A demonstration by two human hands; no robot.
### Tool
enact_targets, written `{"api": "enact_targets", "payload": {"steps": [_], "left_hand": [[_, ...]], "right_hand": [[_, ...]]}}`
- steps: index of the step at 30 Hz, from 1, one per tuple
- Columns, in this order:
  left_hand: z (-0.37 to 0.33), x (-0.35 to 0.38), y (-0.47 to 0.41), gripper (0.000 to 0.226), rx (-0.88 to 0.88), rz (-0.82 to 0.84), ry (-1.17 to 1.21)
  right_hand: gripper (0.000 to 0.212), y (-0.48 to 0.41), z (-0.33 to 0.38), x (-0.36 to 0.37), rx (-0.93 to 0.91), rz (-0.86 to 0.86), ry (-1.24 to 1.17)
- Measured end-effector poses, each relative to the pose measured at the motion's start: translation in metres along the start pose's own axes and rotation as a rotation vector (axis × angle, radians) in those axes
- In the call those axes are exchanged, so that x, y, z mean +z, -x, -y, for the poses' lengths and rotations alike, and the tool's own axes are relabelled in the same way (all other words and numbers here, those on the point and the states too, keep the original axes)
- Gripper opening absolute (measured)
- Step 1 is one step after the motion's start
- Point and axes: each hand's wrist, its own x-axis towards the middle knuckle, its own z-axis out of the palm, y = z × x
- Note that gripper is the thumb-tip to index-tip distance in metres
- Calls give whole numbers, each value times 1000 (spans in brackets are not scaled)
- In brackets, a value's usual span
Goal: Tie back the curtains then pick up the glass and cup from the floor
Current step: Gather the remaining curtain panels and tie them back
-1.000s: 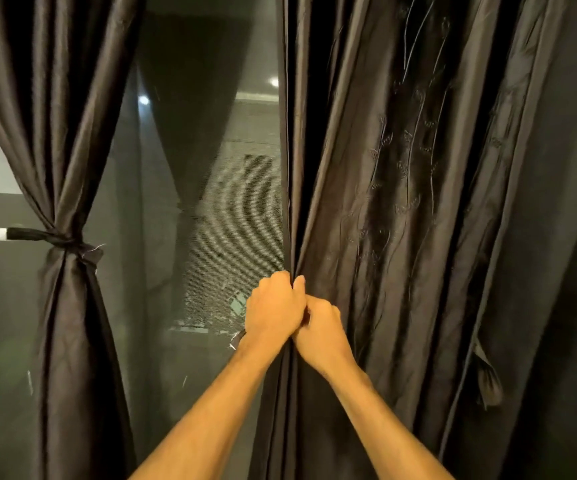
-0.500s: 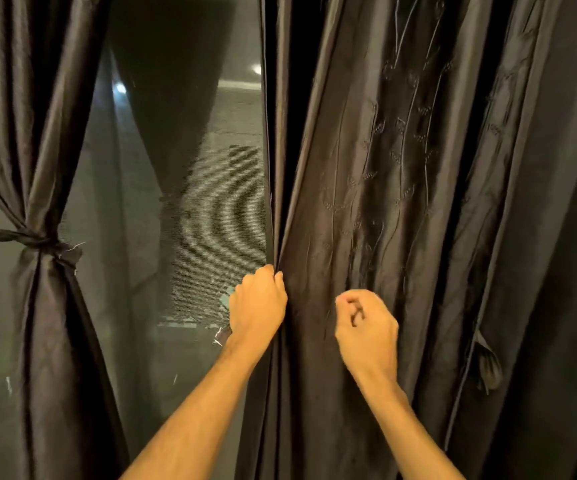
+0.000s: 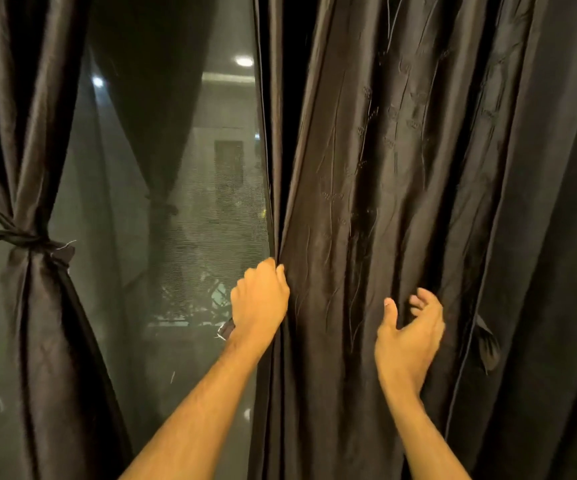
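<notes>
Left hand [image 3: 259, 299] grips the inner edge of right curtain [image 3: 384, 202]; right hand [image 3: 410, 336] holds nothing.
Left fingers curled round the bunched hem, knuckles to camera. A short dark frayed strip [image 3: 226, 330] pokes out at that wrist, can't tell what it is. Right hand loosely spread, thumb up, just in front of the folds; contact unclear. Right curtain hangs loose, untied, with a small fabric flap [image 3: 488, 344] dangling further right. Left curtain [image 3: 30, 133] is gathered and cinched by a tieback [image 3: 10, 235]. Window pane [image 3: 176, 202] sits between the two.
</notes>
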Motion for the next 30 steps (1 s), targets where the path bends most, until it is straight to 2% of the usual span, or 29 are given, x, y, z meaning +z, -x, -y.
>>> {"api": "enact_targets", "payload": {"steps": [5, 10, 15, 19, 22, 27, 30], "left_hand": [[-9, 4, 5, 29, 4, -23, -5], [-29, 12, 15, 29, 21, -34, 8], [-44, 17, 20, 25, 23, -10, -4], [-56, 21, 20, 20, 25, 49, 25], [-60, 20, 18, 18, 37, 117, 69], [-61, 17, 16, 27, 17, 163, 122], [-61, 21, 15, 33, 44, 95, 63]], "right_hand": [[29, -3, 6, 4, -77, 102, 50], [29, 2, 11, 8, -129, 277, 67], [27, 10, 21, 14, -273, 440, 173], [32, 14, 28, 21, -326, 650, 244], [39, 15, 32, 22, -309, 712, 195], [16, 7, 32, 22, -296, 768, 203], [13, 2, 30, 19, -347, 828, 164]]}}
